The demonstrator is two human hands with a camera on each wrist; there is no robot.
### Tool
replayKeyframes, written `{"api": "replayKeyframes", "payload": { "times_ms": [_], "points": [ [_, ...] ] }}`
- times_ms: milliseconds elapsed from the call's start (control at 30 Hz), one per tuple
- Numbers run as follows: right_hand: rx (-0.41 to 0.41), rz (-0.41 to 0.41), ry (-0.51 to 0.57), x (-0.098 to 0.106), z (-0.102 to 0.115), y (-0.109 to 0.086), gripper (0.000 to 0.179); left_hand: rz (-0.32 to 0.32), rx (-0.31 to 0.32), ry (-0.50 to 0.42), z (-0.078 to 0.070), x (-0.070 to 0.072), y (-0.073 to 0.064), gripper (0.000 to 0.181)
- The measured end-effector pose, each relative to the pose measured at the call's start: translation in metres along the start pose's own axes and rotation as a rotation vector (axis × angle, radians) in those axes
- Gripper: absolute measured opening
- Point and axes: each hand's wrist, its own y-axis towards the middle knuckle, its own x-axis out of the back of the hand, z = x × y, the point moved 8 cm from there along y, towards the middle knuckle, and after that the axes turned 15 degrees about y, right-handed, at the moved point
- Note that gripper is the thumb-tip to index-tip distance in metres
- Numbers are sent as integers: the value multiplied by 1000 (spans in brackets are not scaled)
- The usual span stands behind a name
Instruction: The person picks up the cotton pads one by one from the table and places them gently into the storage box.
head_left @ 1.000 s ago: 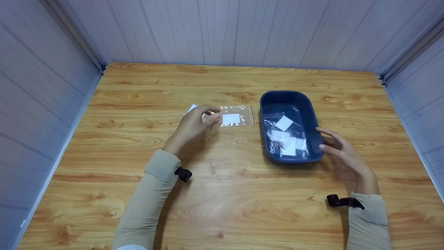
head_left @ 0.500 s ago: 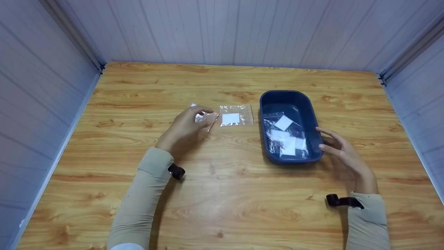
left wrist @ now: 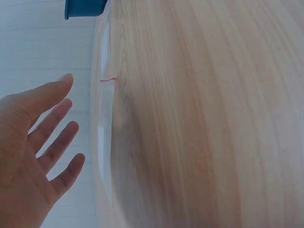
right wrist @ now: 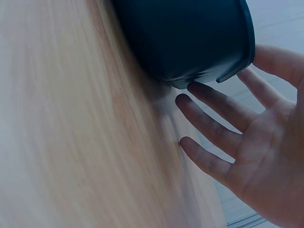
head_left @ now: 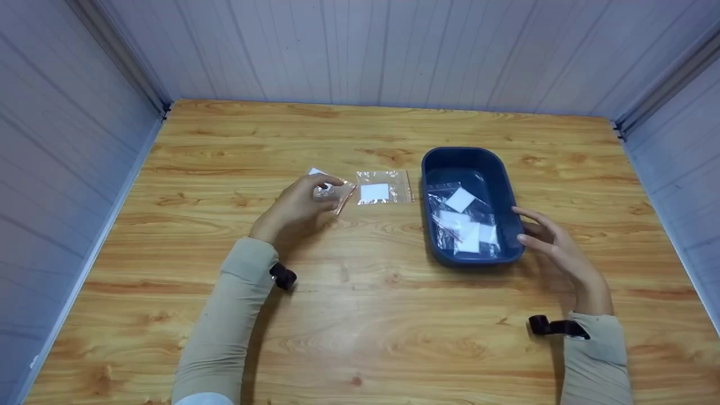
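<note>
My left hand (head_left: 295, 201) hovers over a small clear zip bag (head_left: 344, 197) with a red seal line and a white card, partly hidden by the fingers. In the left wrist view, the loosely bent fingers of that hand (left wrist: 28, 156) stay apart from the bag (left wrist: 105, 123). Just right of it, a second zip bag (head_left: 400, 187) with a white card lies flat. My right hand (head_left: 562, 250) touches the right side of a dark blue bin (head_left: 475, 169) with thumb and fingertips. Its fingers look spread and fairly straight in the right wrist view, against the bin (right wrist: 190, 38).
Several zip bags (head_left: 461, 230) with white cards lie overlapping in the bin's near half. The wooden table (head_left: 360, 315) has pale panel walls at the back (head_left: 360, 53), left and right.
My left hand has drawn back a little to the left, its thumb and finger parting from the seal end of the zip bag, which now lies on the table. My right hand stays at the bin.
</note>
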Motion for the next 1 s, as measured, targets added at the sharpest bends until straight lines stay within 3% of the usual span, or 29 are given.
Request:
{"api": "replayKeyframes", "payload": {
  "times_ms": [333,533,1000],
  "points": [
    [1,2,17,0,-2,-1,54,15,21,-24,5,-3,-1,41],
    [-1,6,23,0,-2,-1,54,65,35,-102,10,-8,2,43],
    [33,16,37,-1,1,2,53,92,-44,-13,8,-16,15,51]
  ]
}}
